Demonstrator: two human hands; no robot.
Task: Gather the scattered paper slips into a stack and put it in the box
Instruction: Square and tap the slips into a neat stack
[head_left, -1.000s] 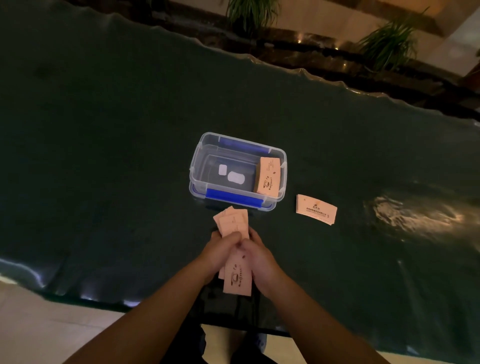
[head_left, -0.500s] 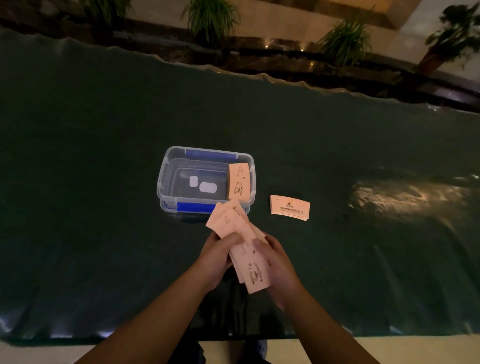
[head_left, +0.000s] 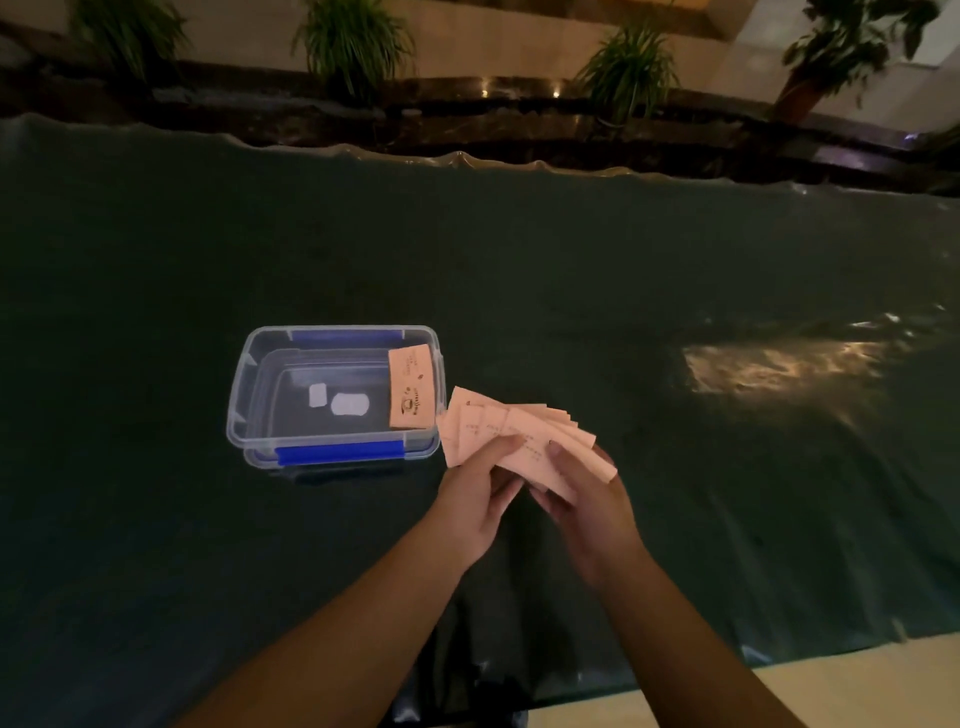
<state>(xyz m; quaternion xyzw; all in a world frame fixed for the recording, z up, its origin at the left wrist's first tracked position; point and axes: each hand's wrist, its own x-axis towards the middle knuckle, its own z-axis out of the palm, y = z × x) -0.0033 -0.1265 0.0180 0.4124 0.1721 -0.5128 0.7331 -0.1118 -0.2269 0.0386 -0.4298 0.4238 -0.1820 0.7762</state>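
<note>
Both my hands hold a fanned bundle of pink paper slips above the dark green table, just right of the box. My left hand grips the bundle from the left, thumb on top. My right hand grips it from the right and below. The clear plastic box with blue clasps sits open to the left. One pink slip leans against its right inner wall. The slip that lay on the table to the right of the box is hidden behind the fan or hands.
The dark green tablecloth covers a wide table, with a bright glare patch at the right. Potted plants and a dark ledge stand beyond the far edge. Pale floor shows at the near right.
The slips have gone from an upright, nearly squared bundle to a wide fan tilted to the right. My hands shifted right of the box, and the view moved left.
</note>
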